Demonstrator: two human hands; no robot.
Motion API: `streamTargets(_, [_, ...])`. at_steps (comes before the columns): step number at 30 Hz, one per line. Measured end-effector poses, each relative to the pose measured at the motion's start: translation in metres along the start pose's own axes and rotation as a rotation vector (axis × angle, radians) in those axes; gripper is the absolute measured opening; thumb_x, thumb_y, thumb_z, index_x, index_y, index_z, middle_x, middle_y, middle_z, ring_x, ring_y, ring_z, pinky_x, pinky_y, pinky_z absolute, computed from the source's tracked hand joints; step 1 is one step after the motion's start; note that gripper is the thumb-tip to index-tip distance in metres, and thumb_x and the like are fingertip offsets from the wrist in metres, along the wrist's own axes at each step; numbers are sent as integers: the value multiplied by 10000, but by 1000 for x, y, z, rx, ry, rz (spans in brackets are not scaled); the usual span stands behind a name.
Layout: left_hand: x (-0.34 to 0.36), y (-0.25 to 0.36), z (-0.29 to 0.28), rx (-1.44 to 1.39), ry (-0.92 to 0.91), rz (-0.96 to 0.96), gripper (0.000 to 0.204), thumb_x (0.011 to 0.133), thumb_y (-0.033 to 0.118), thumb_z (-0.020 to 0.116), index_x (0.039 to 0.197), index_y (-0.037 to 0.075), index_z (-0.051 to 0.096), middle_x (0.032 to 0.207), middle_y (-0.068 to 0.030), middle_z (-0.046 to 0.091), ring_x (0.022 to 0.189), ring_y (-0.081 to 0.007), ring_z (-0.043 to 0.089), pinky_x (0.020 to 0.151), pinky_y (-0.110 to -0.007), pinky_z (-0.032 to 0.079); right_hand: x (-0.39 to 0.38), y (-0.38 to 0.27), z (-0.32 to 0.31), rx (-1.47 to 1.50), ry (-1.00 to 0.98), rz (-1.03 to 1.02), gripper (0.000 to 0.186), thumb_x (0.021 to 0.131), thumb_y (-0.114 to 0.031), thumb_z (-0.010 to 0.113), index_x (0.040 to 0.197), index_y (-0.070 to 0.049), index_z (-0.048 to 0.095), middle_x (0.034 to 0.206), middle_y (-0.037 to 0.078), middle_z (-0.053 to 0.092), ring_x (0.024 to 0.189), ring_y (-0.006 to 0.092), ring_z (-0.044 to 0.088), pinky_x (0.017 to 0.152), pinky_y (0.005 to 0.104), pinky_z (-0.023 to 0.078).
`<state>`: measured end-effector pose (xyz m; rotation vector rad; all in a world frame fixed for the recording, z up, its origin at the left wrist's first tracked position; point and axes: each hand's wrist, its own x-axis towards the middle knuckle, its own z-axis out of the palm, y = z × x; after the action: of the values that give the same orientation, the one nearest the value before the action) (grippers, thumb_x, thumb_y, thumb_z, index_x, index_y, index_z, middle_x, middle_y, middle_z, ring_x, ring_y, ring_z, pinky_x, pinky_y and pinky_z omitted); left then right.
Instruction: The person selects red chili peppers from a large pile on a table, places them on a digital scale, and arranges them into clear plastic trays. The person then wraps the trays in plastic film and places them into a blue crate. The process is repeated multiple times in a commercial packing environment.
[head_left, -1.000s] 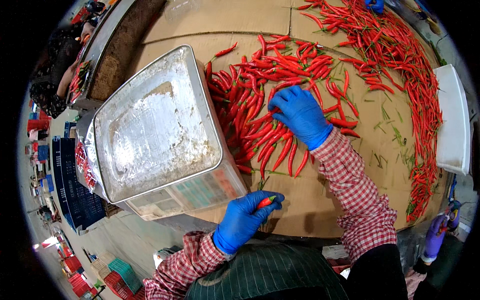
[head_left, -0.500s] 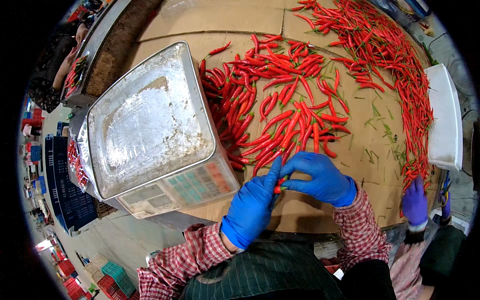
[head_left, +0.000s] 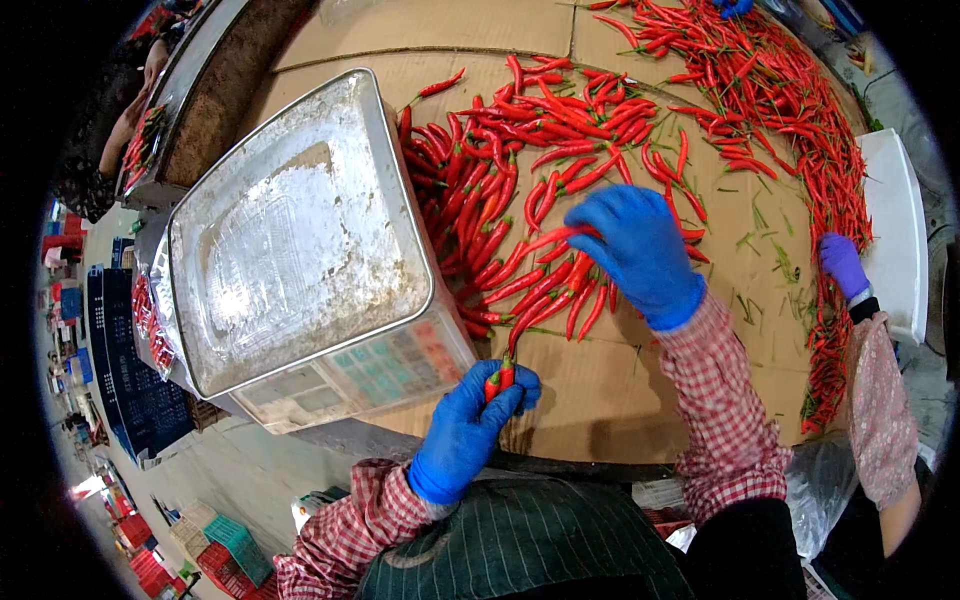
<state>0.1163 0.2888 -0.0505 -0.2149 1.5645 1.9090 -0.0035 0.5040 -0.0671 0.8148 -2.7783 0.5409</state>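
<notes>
My left hand (head_left: pixel 462 430), in a blue glove, is closed around a few red chilli peppers (head_left: pixel 500 379), whose ends stick up between thumb and fingers close to the front edge of the table. Over the loose pile of red chillies (head_left: pixel 500 165), my blue-gloved right hand (head_left: pixel 638 250) pinches a single red chilli (head_left: pixel 558 238), which is slightly blurred. Its fingertips point left. Just left of both hands stands a weighing scale (head_left: pixel 300 230) with a worn metal top, next to the pile.
Brown cardboard (head_left: pixel 600 400) covers the table, with green stem bits (head_left: pixel 780 262) scattered on it. A long heap of chillies (head_left: pixel 810 150) lines the right side beside a white container (head_left: pixel 893 235). There, another person's purple-gloved hand (head_left: pixel 843 265) touches the heap.
My right hand has moved up and away from my left hand onto the pile and taken a chilli. My left hand has dropped lower left. The purple-gloved hand has moved farther up the heap.
</notes>
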Motion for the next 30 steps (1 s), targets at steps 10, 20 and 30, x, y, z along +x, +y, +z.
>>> streamTargets(10, [-1,3,9,-74,-176,-151,391,854,72,446,1234,48,357,934,-82,563,743,-140,545,680,-263,437,-54,-76,-27,751,-360,225,314,672,-189,675,936,-67,557,850,92,564,783,215,565,661,289,446])
streamTargets(20, [-7,-13,-22,-685,-178,-154,500,844,201,483,1247,-31,299,1038,-93,542,878,-147,528,788,-260,409,9,-54,44,-124,-290,-90,198,663,-115,563,851,-53,551,783,101,532,702,252,553,579,347,458])
streamTargets(30, [-15,-24,-22,-688,-105,-143,415,839,129,482,1200,-37,360,1028,-125,542,889,-192,549,812,-301,432,1,-50,-10,212,-154,-36,197,675,-143,568,863,-86,556,814,90,555,715,258,560,593,354,453])
